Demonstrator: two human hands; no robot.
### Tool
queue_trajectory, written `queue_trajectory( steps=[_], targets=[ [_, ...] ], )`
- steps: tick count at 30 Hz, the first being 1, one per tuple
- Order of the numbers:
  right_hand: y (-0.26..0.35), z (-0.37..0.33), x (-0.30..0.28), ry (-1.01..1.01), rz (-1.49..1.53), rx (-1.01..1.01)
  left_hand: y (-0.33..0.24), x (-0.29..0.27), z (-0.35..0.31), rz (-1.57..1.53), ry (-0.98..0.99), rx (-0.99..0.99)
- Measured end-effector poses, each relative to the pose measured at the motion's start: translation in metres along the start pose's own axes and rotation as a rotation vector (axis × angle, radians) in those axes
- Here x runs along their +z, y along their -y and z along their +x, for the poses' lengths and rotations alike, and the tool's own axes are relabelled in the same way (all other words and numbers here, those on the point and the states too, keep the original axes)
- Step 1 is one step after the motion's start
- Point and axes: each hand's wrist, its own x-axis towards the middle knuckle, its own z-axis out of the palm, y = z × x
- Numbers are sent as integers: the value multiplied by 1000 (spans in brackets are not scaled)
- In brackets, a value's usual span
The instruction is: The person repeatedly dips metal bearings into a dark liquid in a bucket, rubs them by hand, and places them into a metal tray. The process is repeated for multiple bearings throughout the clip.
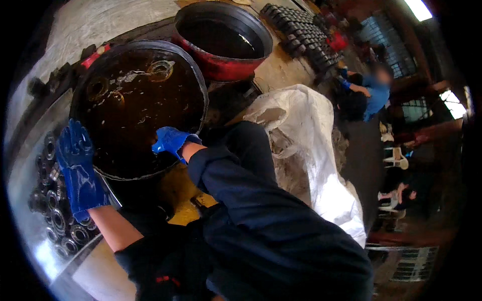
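Note:
A round drum (pixel 203 83) of dark brown liquid (pixel 128 125) stands in front of me. A metal ring (pixel 160 70) shows at its far side, and other ring shapes show at the left. My right hand (pixel 173 140), in a blue rubber glove, reaches over the near right rim. Its fingers are curled down at the liquid, and what they hold, if anything, is hidden. My left hand (pixel 79 168), gloved the same way, is held by the drum's left rim with fingers stretched out and nothing in it. Beside it several dark metal rings (pixel 57 219) lie piled on a metal surface.
Behind the drum to the right stands a red tub (pixel 218 69) with dark liquid. A white woven sack (pixel 319 128) is close on my right. Stacked dark metal parts (pixel 296 32) lie farther back. A co-worker in blue (pixel 375 95) is at the far right, near a white chair (pixel 396 158).

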Motion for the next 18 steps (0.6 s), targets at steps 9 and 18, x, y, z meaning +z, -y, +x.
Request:
queue_trajectory(
  steps=[9, 18],
  targets=[
    [66, -3, -11, 56, -188, -19, 48, 7, -47, 75, 240, -18],
    [81, -17, -20, 222, -431, 117, 5, -50, -22, 247, 62, 76]
  ],
)
